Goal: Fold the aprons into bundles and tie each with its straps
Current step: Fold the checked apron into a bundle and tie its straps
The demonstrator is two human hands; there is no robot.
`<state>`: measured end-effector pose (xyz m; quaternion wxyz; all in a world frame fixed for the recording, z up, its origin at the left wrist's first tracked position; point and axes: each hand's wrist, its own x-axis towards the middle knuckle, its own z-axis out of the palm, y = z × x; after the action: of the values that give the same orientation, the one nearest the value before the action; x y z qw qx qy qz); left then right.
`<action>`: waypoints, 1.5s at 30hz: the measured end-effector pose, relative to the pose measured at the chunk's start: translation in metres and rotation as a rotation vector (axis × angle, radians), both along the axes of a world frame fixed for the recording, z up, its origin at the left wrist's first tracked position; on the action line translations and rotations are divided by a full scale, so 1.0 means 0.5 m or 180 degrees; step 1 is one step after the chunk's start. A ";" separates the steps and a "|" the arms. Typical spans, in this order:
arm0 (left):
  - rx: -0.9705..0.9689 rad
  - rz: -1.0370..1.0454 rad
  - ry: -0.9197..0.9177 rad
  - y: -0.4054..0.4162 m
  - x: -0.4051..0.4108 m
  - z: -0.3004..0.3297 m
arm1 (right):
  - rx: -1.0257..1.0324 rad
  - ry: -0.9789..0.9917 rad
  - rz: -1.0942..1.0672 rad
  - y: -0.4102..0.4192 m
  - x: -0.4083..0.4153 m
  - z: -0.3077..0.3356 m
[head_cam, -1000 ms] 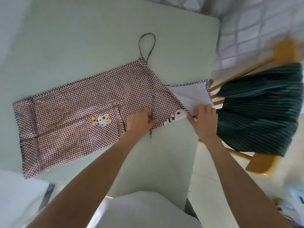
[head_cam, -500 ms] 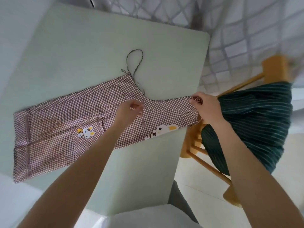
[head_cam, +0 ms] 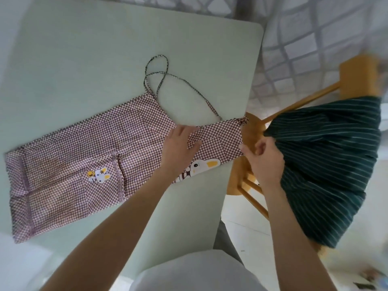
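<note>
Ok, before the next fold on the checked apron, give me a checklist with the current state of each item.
1. Checked apron lying flat on the table: ok.
2. Left hand resting open on the cloth, pinning it: ok.
3. Right hand gripping the bib edge: cannot tell; fingers curled beside it.
4. Strap clear of the fold: not ok, looped loose across the table.
5. Bib end fully on the table: not ok, it overhangs toward the chair.

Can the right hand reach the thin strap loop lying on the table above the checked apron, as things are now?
Probably yes. The strap loop lies bare on the table, and nothing stands between it and the right hand, which is beside the apron's end.
</note>
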<state>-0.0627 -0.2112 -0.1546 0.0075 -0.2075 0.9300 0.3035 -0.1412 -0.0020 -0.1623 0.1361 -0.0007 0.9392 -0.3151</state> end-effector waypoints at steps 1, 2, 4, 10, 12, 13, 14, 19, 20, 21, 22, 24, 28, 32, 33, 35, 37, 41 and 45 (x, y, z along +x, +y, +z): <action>-0.0197 -0.0031 -0.0050 0.003 0.023 -0.008 | 0.0042 -0.0184 -0.0017 0.001 0.022 -0.009; -0.0364 -0.0042 -0.0177 0.005 0.043 -0.016 | 0.0025 -0.0288 -0.0041 -0.002 0.039 -0.019; -0.0562 -0.0129 -0.0600 0.014 0.074 -0.027 | -0.0204 -0.0357 -0.0164 -0.007 0.054 -0.032; -0.0702 -0.0332 -0.1281 0.028 0.093 -0.049 | -0.0548 -0.0372 -0.0270 0.007 0.040 -0.035; -0.0720 -0.0304 -0.1275 0.031 0.091 -0.050 | -0.0565 -0.0566 -0.0302 0.010 0.036 -0.036; -0.0724 -0.0292 -0.1258 0.030 0.091 -0.051 | -0.0544 -0.0595 -0.0277 0.011 0.034 -0.036; -0.0729 -0.0280 -0.1245 0.031 0.091 -0.051 | -0.0517 -0.0578 -0.0223 0.012 0.033 -0.035; -0.0753 -0.0267 -0.1198 0.031 0.094 -0.052 | -0.0625 -0.0412 -0.0279 0.016 0.035 -0.025; -0.0750 -0.0271 -0.1178 0.031 0.094 -0.053 | -0.0756 -0.0470 -0.0382 0.017 0.034 -0.020; -0.0747 -0.0271 -0.1168 0.032 0.093 -0.054 | -0.0965 -0.0561 -0.0500 0.016 0.031 -0.013; -0.0748 -0.0269 -0.1167 0.032 0.092 -0.054 | -0.1229 -0.0671 -0.0616 0.014 0.029 -0.004; -0.0746 -0.0263 -0.1190 0.031 0.091 -0.054 | -0.1705 -0.0887 -0.0700 0.010 0.026 0.010; -0.0714 -0.0260 -0.1167 0.030 0.097 -0.057 | -0.1535 -0.0682 0.0248 0.015 0.024 0.013; -0.0719 -0.0306 -0.1158 0.031 0.096 -0.058 | -0.0030 0.0370 0.1478 0.055 -0.005 -0.002; -0.0702 -0.0334 -0.1170 0.030 0.095 -0.058 | 0.0272 0.0602 0.1500 0.066 -0.011 -0.005; -0.0545 -0.0363 -0.1055 0.026 0.097 -0.060 | 0.0426 0.0734 0.1087 0.072 -0.017 0.006; -0.0260 -0.0303 -0.0592 0.017 0.109 -0.055 | 0.0234 0.0837 0.1010 0.053 -0.011 0.021; -0.0151 -0.0051 0.0110 -0.024 0.202 -0.043 | -0.0072 0.1072 0.2321 -0.045 0.061 0.044; -0.0364 0.0538 0.0085 -0.071 0.360 -0.031 | -0.0340 0.1120 0.3475 -0.149 0.196 0.024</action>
<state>0.1172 -0.2465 -0.1703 -0.0424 -0.2812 0.9250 0.2521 -0.0431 -0.0766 -0.1505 0.1205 -0.5447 0.7941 -0.2413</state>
